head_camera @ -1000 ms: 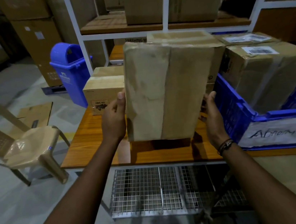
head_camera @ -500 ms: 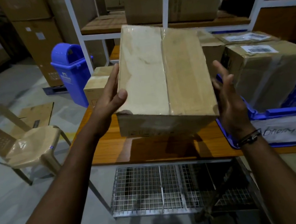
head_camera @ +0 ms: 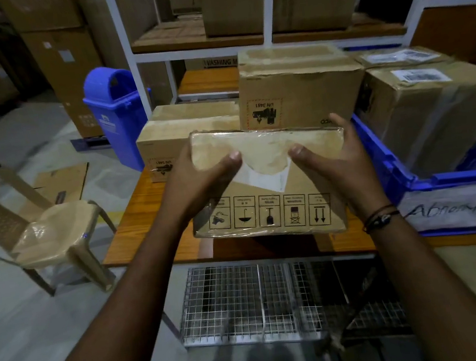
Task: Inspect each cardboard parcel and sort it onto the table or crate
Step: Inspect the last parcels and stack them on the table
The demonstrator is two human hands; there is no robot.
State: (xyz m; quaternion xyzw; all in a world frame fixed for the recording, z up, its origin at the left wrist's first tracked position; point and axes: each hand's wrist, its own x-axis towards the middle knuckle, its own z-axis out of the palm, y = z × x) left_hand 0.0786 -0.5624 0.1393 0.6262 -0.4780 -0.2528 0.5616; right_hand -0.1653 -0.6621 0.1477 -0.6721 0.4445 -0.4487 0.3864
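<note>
The parcel (head_camera: 267, 206) is held above the desk (head_camera: 136, 224), between the left grip (head_camera: 200, 182) and right grip (head_camera: 334, 164). Each is closed round one side edge.

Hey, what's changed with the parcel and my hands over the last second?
The parcel, upright with its taped face to the camera a second ago, was tipped and rolled, so the side with handling symbols now faces the camera. The left grip and right grip moved from flat on its sides to thumbs over the near face. The blue crate and the boxes behind stayed put.
</note>
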